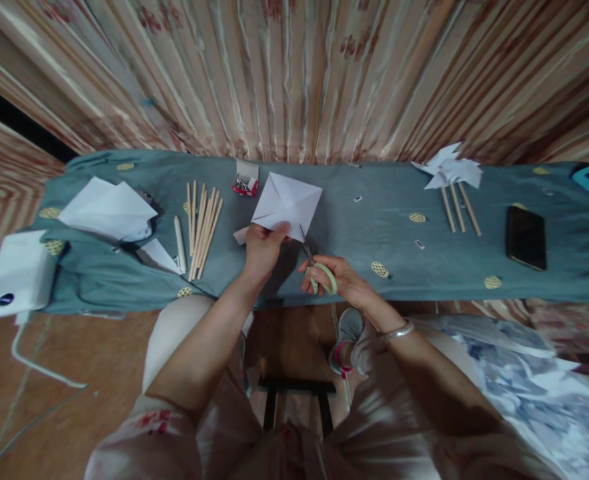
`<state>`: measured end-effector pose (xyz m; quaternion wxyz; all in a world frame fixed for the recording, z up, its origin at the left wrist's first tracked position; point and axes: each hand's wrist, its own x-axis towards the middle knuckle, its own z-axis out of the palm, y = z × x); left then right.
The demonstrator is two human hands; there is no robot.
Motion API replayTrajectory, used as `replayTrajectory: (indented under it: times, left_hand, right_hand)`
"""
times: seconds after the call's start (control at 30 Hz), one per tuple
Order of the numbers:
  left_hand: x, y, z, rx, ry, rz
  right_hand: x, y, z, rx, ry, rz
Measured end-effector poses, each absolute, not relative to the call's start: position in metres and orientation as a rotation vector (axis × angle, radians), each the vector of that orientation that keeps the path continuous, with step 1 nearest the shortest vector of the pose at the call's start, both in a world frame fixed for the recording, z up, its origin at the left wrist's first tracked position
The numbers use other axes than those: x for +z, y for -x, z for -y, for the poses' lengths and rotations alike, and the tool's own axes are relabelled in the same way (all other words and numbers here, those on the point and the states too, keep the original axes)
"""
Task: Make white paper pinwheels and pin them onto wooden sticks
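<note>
A white square of paper (294, 193) with diagonal creases is held up over the table's middle. My left hand (265, 248) pinches its near left edge, thumb on top. In my right hand (337, 277) are scissors (323, 279) with light green handles, fingers through the loops. Their blades point up and left and meet the paper's near corner; whether they are cutting into it is too small to tell. Just behind the paper stands an open small red box (245, 185) with shiny little metal pieces. Left of my left hand lie several thin wooden sticks (205, 230).
A stack of white paper (107, 210) and a white pen-like stick (179, 243) lie at the left. Finished paper pinwheels (451, 170) on sticks and a black phone (525, 237) rest at the right. A white device (19, 273) with a cable stands off the left end. Crumpled paper (539, 393) fills the lower right.
</note>
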<state>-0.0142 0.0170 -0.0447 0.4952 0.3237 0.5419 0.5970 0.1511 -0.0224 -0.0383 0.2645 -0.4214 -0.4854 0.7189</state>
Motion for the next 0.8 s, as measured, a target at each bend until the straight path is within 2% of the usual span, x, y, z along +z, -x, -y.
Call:
replayTrajectory:
  times: [0.8]
  left_hand:
    - [-0.0514, 0.0151, -0.0185, 1.454, -0.895, -1.312]
  right_hand:
    - [-0.0397, -0.1508, 0.0213, 1.924, 1.164, 1.334]
